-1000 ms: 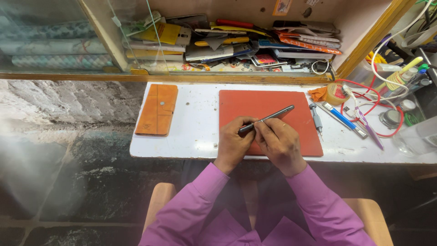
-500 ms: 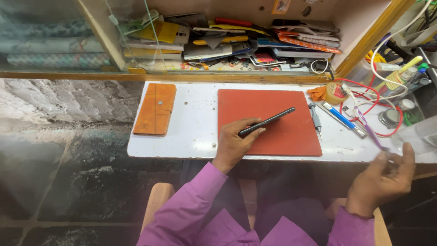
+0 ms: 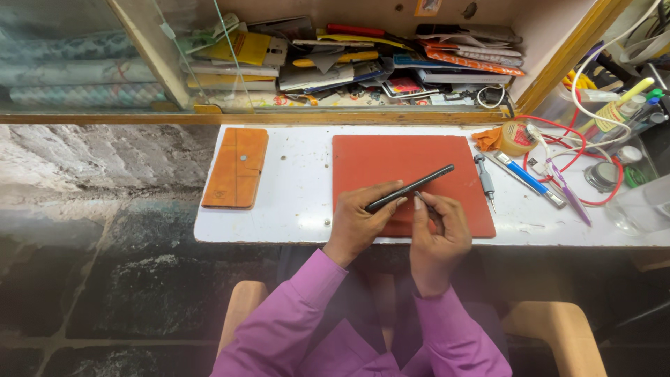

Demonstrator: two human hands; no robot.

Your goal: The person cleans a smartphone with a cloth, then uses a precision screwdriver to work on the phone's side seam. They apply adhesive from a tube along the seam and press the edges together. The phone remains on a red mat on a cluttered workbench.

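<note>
A slim black phone (image 3: 410,188) is held on edge over the red mat (image 3: 412,157), tilted so that its far end points up and to the right. The left hand (image 3: 359,223) clamps its near end between thumb and fingers, so the phone is gripped at one end only and the rest of it hangs free above the mat. The right hand (image 3: 438,227) is closed around something small and thin that it brings to the phone's near edge; what it is I cannot tell, since the fingers cover most of it. The two hands are close together, almost touching at the phone. The risk, as I judge it, lies in that one-ended grip: a push from the right hand could twist the phone out of the left fingers and drop it on the mat, or let the thin piece skid along the edge and scratch it. The mat lies on a white table (image 3: 300,181), close to its front edge, so a dropped small part could roll off to the dark floor. A small screwdriver (image 3: 484,176) lies just beside the mat on the right, near a blue tool (image 3: 522,174) and red wires (image 3: 558,139); an orange case (image 3: 236,167) lies well apart on the left.
</note>
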